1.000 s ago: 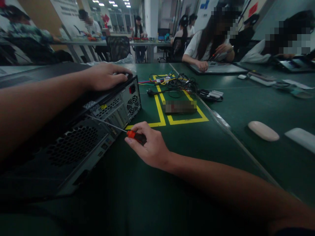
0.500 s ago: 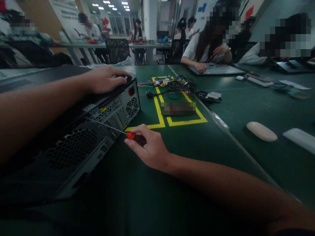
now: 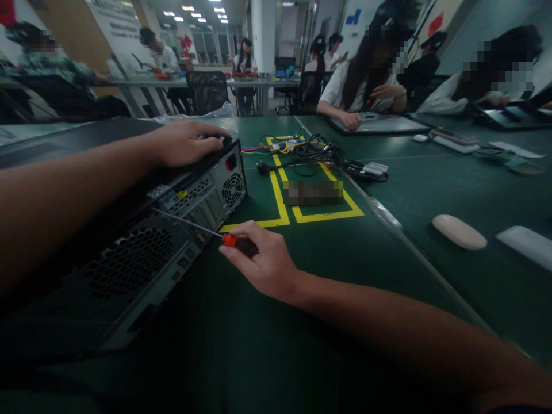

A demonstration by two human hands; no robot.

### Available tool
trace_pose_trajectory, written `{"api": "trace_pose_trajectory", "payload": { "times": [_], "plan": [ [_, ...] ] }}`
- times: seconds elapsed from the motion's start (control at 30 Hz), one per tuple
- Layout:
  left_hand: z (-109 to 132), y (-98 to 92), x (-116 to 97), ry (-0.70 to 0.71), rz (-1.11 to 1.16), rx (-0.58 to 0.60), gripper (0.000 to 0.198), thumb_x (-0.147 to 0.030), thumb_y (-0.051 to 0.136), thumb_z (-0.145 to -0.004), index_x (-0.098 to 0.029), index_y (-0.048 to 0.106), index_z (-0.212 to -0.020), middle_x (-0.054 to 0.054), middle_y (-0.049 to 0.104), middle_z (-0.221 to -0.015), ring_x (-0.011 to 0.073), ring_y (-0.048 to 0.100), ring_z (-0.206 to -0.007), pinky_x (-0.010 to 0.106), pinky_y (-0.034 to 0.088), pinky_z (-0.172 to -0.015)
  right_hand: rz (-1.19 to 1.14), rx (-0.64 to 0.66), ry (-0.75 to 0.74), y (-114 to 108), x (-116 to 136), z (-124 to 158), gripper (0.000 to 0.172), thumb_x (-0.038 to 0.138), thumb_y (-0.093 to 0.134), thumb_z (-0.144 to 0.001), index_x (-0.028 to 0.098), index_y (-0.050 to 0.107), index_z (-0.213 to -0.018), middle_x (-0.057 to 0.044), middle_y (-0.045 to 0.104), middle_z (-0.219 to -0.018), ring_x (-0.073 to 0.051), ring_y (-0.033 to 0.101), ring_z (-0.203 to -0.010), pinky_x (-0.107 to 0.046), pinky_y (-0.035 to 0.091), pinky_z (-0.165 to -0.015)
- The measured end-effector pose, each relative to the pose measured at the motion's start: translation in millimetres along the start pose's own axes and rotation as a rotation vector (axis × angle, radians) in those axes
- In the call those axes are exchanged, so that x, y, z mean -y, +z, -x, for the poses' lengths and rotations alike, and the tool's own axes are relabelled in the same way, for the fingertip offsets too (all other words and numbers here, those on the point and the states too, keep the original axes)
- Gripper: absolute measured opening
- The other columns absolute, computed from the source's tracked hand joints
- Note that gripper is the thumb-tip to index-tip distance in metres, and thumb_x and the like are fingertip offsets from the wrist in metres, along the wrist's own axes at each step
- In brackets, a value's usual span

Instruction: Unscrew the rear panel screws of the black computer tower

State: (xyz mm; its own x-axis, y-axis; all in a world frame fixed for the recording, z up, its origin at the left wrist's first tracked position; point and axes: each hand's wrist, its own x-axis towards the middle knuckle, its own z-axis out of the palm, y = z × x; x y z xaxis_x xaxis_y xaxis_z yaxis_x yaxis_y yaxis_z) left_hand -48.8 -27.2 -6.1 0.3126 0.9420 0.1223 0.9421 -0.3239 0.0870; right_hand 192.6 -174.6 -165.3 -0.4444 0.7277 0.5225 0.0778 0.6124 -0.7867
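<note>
A dark computer case [image 3: 202, 210] lies on the green table at the left, its back panel with vents and ports turned toward the right. My left hand [image 3: 185, 142] rests flat on top of the case near its far corner, fingers spread and holding nothing. In my right hand [image 3: 263, 261] is a screwdriver [image 3: 229, 240] with an orange and black handle, gripped between thumb and fingers. Its long thin shaft points left, and the tip reaches the back panel near the upper edge of the honeycomb vent. Whether the tip sits in a screw is too small to tell.
Beyond the case, tangled cables [image 3: 319, 149] and a blurred-out block [image 3: 314, 192] lie around yellow tape [image 3: 280, 198]. A pale oval object [image 3: 459, 231] and a white one [image 3: 526, 244] are at right. Several people sit beyond, one working over a flat panel [image 3: 383, 122].
The view has shifted very slightly. Both hands, the screwdriver and the case keep nearly the same places relative to each other.
</note>
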Motion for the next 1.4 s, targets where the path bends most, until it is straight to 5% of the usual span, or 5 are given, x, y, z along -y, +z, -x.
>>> {"api": "trace_pose_trajectory", "payload": {
  "times": [0.57,0.83,1.1,1.4],
  "plan": [
    [2.9,-2.6,-4.2,-0.004,0.020,0.012,0.085,-0.057,0.039,-0.110,-0.014,0.071,-0.176,0.019,0.072,-0.176,0.0462,0.068,-0.158,0.060,0.048,-0.137,0.040,-0.060,-0.029,0.4,-0.3,0.5,0.016,0.038,0.085,-0.110,0.024,0.081,-0.117,-0.003,0.085,-0.107,-0.018,0.072,-0.084,-0.032,0.059,-0.081],
    [2.1,-3.4,-2.2,0.021,0.032,0.015,0.087,-0.060,0.038,-0.109,-0.015,0.072,-0.176,0.018,0.073,-0.174,0.0452,0.069,-0.157,0.058,0.048,-0.136,0.113,-0.061,-0.018,-1.0,3.7,0.3,0.020,0.043,0.080,-0.115,0.024,0.085,-0.118,-0.006,0.088,-0.110,-0.023,0.080,-0.098,-0.037,0.064,-0.094],
    [2.8,-2.9,-2.0,0.031,0.043,0.005,0.088,-0.061,0.039,-0.108,-0.015,0.073,-0.175,0.019,0.074,-0.173,0.0444,0.072,-0.152,0.056,0.050,-0.134,0.038,-0.051,0.024,1.6,7.0,2.2,0.029,0.043,0.082,-0.110,0.026,0.072,-0.131,-0.002,0.087,-0.107,-0.021,0.081,-0.088,-0.036,0.063,-0.084],
    [1.8,-3.0,-1.7,0.020,0.031,0.015,0.088,-0.060,0.038,-0.108,-0.015,0.071,-0.176,0.019,0.074,-0.174,0.0444,0.071,-0.155,0.055,0.049,-0.136,0.030,-0.047,0.010,1.6,5.5,0.2,0.015,0.037,0.080,-0.111,0.027,0.069,-0.115,-0.004,0.087,-0.109,-0.022,0.084,-0.095,-0.038,0.066,-0.090]
  ]
}}
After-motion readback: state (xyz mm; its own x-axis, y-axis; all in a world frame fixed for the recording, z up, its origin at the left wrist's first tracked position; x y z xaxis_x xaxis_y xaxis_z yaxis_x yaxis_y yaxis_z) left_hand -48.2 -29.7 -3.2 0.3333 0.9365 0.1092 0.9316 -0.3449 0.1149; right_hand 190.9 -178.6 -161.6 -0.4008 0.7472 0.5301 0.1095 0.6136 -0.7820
